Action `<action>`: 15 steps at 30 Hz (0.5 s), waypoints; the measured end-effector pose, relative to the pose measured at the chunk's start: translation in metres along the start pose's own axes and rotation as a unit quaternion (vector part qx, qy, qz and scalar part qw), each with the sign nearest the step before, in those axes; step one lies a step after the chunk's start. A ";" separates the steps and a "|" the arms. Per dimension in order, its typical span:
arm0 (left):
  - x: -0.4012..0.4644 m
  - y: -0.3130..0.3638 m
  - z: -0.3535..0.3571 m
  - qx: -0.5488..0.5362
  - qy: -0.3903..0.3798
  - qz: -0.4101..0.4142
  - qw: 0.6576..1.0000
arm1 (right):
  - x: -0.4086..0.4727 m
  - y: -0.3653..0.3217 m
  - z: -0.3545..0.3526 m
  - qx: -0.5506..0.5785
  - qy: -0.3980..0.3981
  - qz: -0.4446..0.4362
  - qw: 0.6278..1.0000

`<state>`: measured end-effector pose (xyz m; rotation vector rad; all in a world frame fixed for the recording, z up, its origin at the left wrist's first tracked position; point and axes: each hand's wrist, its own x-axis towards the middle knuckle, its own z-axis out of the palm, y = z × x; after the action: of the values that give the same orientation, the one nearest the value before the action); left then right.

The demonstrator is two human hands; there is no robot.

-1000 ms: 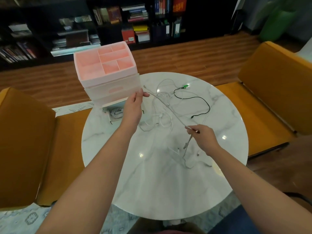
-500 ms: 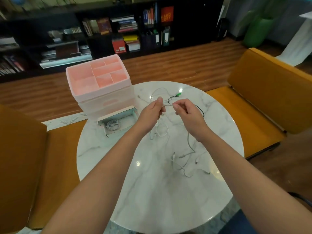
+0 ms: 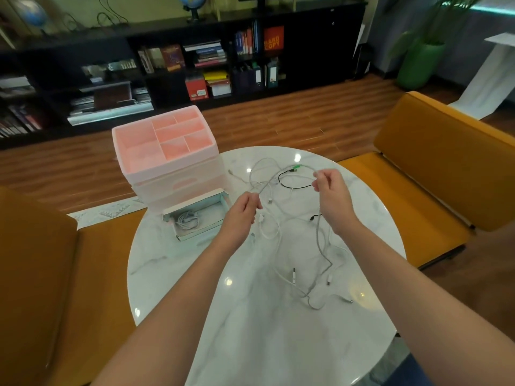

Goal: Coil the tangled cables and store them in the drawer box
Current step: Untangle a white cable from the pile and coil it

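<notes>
Both hands are raised over a round white marble desk [image 3: 250, 330], well apart from each other, and each pinches the same grey cable [image 3: 281, 178]; the left hand [image 3: 242, 211] has its fingers curled round one part of it near the middle of the desk, and the right hand [image 3: 331, 195] grips it between thumb and fingertips further back and to the right, so that the cable arcs up between them in a loose loop; from the right hand the grey cable drops down and trails toward the near right part of the desk, where it ends in a curl [image 3: 315, 302]; under and around the hands lies a loose tangle of white cables [image 3: 269, 232], crossing one another, with several plug ends lying free; a black cable [image 3: 292, 186] with a green plug [image 3: 295, 169] lies at the far side of the desk, just beyond the raised loop; the pink drawer box [image 3: 167, 151] stands at the far left edge of the desk, its top tray split into compartments, and its lowest drawer [image 3: 195, 215] is pulled out toward the left hand; one coiled white cable [image 3: 187, 219] already lies inside that drawer; yellow upholstered benches [image 3: 434, 174] flank the desk on both sides, and a dark bookshelf [image 3: 211, 57] runs along the back wall across a wooden floor [image 3: 292, 118].
</notes>
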<state>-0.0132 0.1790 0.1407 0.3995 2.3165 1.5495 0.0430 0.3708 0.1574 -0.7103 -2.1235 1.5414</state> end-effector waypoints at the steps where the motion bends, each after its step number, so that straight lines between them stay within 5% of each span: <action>1: 0.003 0.006 0.000 -0.013 0.008 0.004 1.000 | 0.000 0.005 0.002 -0.030 -0.009 -0.006 0.999; 7: 0.013 0.029 -0.002 -0.043 -0.032 0.040 0.998 | -0.009 -0.007 0.009 -0.120 -0.091 -0.154 0.977; 15: 0.020 0.035 -0.007 -0.063 -0.039 0.060 0.995 | 0.003 -0.035 0.012 -0.059 -0.143 -0.148 0.977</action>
<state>-0.0325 0.1946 0.1730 0.5668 2.1580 1.6939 0.0281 0.3546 0.1869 -0.1988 -2.4156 1.4318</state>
